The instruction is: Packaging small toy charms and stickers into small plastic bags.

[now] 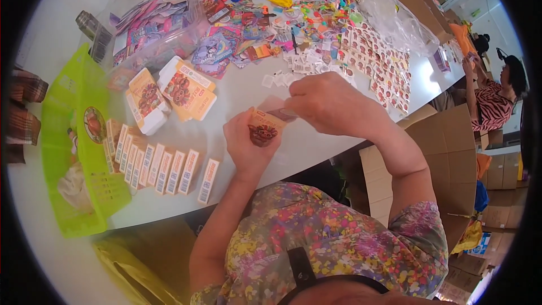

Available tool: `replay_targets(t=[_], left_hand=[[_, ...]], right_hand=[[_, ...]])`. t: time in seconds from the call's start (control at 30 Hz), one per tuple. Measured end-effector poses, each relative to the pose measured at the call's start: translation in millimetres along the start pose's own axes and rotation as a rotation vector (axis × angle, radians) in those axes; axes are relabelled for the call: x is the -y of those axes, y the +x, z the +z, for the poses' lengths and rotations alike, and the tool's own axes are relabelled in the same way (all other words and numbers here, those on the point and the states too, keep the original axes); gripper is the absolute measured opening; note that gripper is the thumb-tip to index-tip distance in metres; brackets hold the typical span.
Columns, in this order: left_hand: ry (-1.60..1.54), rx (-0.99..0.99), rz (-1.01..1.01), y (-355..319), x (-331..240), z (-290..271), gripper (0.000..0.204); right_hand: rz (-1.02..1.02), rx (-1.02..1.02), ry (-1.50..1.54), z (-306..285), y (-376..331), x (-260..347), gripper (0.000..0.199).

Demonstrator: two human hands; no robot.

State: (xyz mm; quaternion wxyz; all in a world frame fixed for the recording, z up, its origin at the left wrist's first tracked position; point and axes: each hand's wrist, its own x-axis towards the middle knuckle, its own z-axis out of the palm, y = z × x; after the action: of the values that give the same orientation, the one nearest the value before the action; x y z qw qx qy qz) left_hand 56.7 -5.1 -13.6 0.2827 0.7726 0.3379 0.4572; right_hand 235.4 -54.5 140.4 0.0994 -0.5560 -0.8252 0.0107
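Observation:
My left hand (244,146) grips a small orange carton (264,128) with a brown cartoon figure on its front, held just above the white table (237,96). My right hand (330,103) pinches the carton's open top flap, where a pinkish card shows. To the left, a row of several closed orange-and-white cartons (164,170) stands on edge. Beyond them lie three open flat cartons (169,91).
A green plastic basket (73,152) sits at the left table edge. Sticker sheets (379,65), colourful small toys (282,0) and a clear bin of card packs (152,22) cover the far table. Cardboard boxes (451,152) stand at the right; another person (497,99) sits beyond them.

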Motion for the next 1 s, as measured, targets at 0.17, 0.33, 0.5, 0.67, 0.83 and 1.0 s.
replay_targets(t=[0.17,0.33,0.5,0.67,0.83,1.0], left_hand=[[-0.043,0.035,0.021,-3.9,-1.3,0.0,0.07],[-0.107,0.034,-0.061,-7.4,-2.2,2.0,0.069],[-0.213,-0.084,-0.128,-8.3,9.9,8.0,0.068],[-0.256,-0.126,-0.199,-7.5,16.1,9.5,0.071],[-0.244,-0.101,-0.175,-6.2,15.0,8.0,0.072],[-0.2,-0.036,-0.148,-3.7,7.5,9.9,0.073]], right_hand=[[0.035,-0.017,0.004,24.9,12.3,1.3,0.015],[0.047,-0.238,0.076,46.8,18.5,8.3,0.016],[0.446,-0.434,0.661,43.9,-0.3,-4.0,0.021],[0.418,-0.053,0.757,109.5,-52.0,17.3,0.013],[0.222,-0.272,0.429,141.1,-61.2,41.5,0.011],[0.386,-0.366,0.859,79.8,-57.0,26.2,0.013]])
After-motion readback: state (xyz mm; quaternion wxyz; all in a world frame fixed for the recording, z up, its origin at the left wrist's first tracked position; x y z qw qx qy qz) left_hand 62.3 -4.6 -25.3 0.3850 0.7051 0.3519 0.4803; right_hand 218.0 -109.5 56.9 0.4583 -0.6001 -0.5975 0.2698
